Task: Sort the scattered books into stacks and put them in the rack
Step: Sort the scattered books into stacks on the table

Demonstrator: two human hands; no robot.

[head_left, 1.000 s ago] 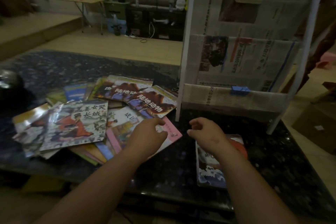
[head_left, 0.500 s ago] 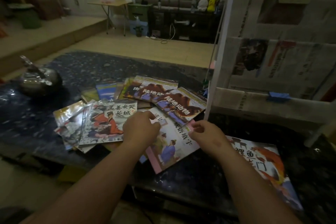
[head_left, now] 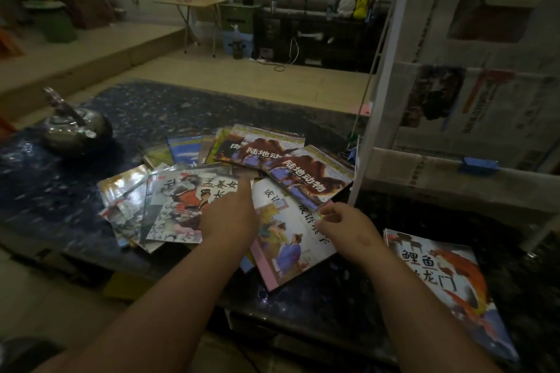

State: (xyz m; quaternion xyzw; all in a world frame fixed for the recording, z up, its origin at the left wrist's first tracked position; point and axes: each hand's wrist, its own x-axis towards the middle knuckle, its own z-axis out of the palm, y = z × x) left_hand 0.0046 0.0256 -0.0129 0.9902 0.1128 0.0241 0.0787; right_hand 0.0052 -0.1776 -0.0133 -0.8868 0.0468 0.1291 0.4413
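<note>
Several thin picture books lie scattered and overlapping on a dark speckled table (head_left: pixel 151 112). My left hand (head_left: pixel 230 218) rests on the pile with its fingers stretched forward, between a book with a red-robed figure (head_left: pixel 181 206) and a pink-edged book (head_left: pixel 285 248). My right hand (head_left: pixel 345 225) has curled fingers and pinches the pink-edged book's upper right edge, just below the corner of a brown animal book (head_left: pixel 309 179). A second brown animal book (head_left: pixel 263 153) lies behind it. A carp book (head_left: pixel 445 285) lies apart at the right. The white rack (head_left: pixel 381 94) stands behind, its pockets lined with newspaper.
A metal kettle (head_left: pixel 75 130) sits at the table's left end. A blue clip (head_left: pixel 478 164) hangs on the rack's lowest pocket. The near table edge runs just under my forearms. A folding table (head_left: pixel 188 3) and a dark cabinet (head_left: pixel 318 36) stand far back across the floor.
The view swung left, bringing the kettle in. My left hand moved forward over the pile, and my right hand closed on the pink-edged book's edge; more of that book now shows.
</note>
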